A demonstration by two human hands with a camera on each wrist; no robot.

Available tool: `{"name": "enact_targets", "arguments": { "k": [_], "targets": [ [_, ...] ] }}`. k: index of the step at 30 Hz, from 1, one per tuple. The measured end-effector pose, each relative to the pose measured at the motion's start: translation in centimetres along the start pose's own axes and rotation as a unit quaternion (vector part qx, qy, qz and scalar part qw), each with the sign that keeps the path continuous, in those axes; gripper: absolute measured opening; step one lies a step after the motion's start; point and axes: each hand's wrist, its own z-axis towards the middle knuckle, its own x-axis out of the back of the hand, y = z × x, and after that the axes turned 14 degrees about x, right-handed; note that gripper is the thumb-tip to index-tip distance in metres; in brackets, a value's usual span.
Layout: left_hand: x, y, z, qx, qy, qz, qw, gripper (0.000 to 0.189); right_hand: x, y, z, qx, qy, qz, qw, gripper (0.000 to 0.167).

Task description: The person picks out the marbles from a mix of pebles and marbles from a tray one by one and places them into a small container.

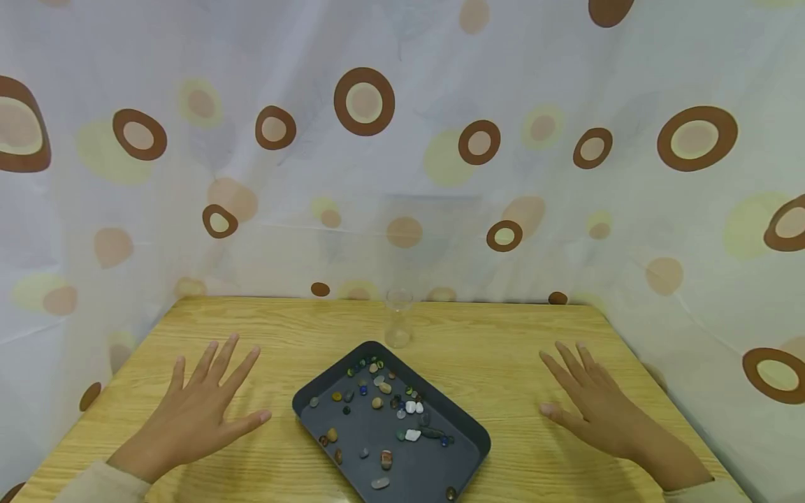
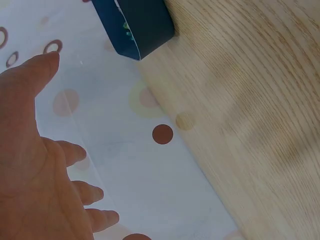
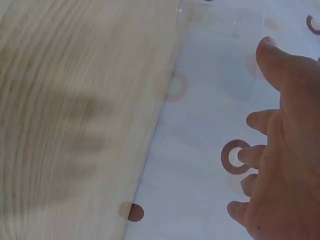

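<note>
Spread wide, my left hand (image 1: 195,412) hovers over the table to the left of a dark grey tray (image 1: 434,482), holding nothing. On the other side, my right hand (image 1: 600,412) has its fingers extended and also holds nothing. Small polished stones and marbles lie scattered in the tray, among them a white stone (image 1: 412,435), a reddish-brown striped stone (image 1: 386,460) and a long dark green stone (image 1: 431,433). Behind the tray stands a clear hourglass-shaped glass vessel (image 1: 399,321). In the left wrist view, the tray's corner (image 2: 150,30) shows beyond the thumb.
The wooden table (image 1: 516,370) extends under both hands. A white curtain with brown and yellow circles (image 1: 402,175) hangs behind it and along both sides. The tray's near corner runs past the bottom of the head view.
</note>
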Motion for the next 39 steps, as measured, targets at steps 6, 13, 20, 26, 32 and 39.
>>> {"name": "enact_targets", "arguments": {
  "k": [6, 13, 20, 26, 32, 39],
  "targets": [
    [-0.1, 0.3, 0.0, -0.006, -0.001, 0.003, 1.0000, 0.089, -3.1, -2.5, 1.3, 0.043, -0.010, -0.020, 0.9988, 0.076],
    [-0.5, 0.7, 0.3, -0.013, -0.002, 0.005, 0.9999, 0.089, -6.2, -5.3, 2.4, 0.099, -0.060, -0.018, 0.9931, 0.077],
    [-1.0, 0.7, 0.3, -0.023, -0.004, 0.013, 0.9996, 0.088, -7.3, -5.8, 2.6, 0.109, -0.090, 0.002, 0.9900, 0.078],
    [-1.4, 1.3, 0.2, -0.031, -0.008, 0.006, 0.9995, 0.087, -7.5, -5.9, 2.7, 0.111, -0.100, 0.012, 0.9887, 0.073],
    [-2.0, 3.2, 0.1, -0.066, -0.007, 0.006, 0.9978, 0.084, -7.6, -5.9, 2.6, 0.119, -0.097, 0.000, 0.9882, 0.072],
    [-3.3, 7.8, 0.2, -0.144, -0.056, -0.048, 0.9869, 0.074, -7.9, -5.7, 2.6, 0.118, -0.097, -0.004, 0.9883, 0.073]
  ]
}}
